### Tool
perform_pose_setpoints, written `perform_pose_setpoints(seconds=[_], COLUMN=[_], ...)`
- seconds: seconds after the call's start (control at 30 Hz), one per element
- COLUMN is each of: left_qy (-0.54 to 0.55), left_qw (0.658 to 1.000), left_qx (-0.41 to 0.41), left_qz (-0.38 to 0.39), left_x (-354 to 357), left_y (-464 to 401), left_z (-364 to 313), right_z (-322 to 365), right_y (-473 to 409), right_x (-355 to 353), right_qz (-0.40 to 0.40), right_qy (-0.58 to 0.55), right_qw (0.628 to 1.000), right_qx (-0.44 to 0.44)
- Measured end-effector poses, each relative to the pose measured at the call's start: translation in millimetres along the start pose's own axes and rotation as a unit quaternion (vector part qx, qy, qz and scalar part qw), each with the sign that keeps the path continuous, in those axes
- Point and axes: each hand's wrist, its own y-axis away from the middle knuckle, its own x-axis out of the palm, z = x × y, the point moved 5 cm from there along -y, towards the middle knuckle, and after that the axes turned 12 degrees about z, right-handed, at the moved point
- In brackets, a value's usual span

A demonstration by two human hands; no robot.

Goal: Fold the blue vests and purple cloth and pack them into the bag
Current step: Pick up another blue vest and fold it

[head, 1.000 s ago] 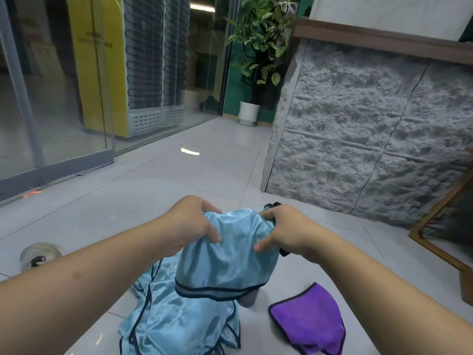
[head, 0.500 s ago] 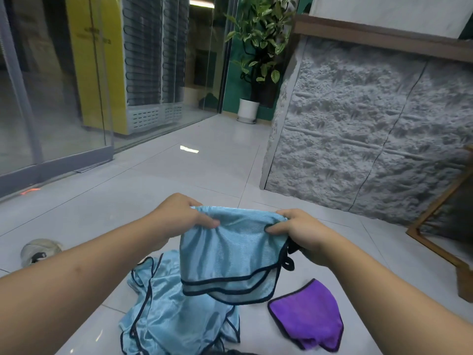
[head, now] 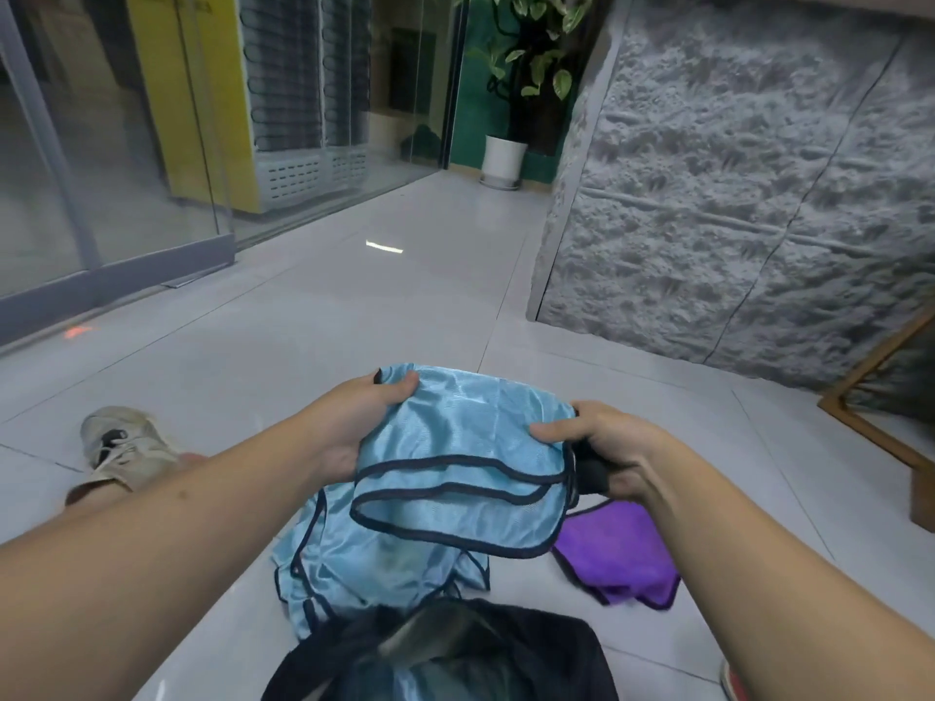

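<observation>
Two shiny light-blue vests with dark trim here: one folded vest (head: 465,447) held up between both hands, left hand (head: 349,427) pinching its left edge, right hand (head: 607,452) gripping its right. The other vest (head: 364,559) lies crumpled on the grey floor tiles (head: 303,346) below, one purple cloth (head: 617,548) just right of it, and one black bag (head: 455,655) sits open nearest the camera.

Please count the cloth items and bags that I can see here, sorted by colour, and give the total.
Blue: 2, the folded vest held by the left hand and right hand, and the vest on the floor; a blue patch inside the bag is too unclear to count.
Purple: 1, the purple cloth.
Black: 1, the bag.
Total: 4.
</observation>
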Motion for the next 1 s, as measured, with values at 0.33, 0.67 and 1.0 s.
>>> perform_pose_setpoints(seconds=[0.33,0.67,1.0], left_qy=[0.046,0.044,0.016], left_qw=[0.994,0.991,0.988], left_qx=[-0.098,-0.116,-0.145], left_qz=[-0.016,0.039,0.047], left_x=[-5.4,6.5,15.0], left_y=[23.0,78.8,113.1], left_z=[78.5,128.0,187.9], right_z=[-66.3,-130.7,-199.8], right_y=[13.0,47.3,79.7], right_x=[5.0,28.8,33.4], right_qz=[-0.028,-0.037,-0.026], right_qy=[-0.029,-0.027,0.025], right_qw=[0.996,0.986,0.965], right_qx=[0.080,0.157,0.259])
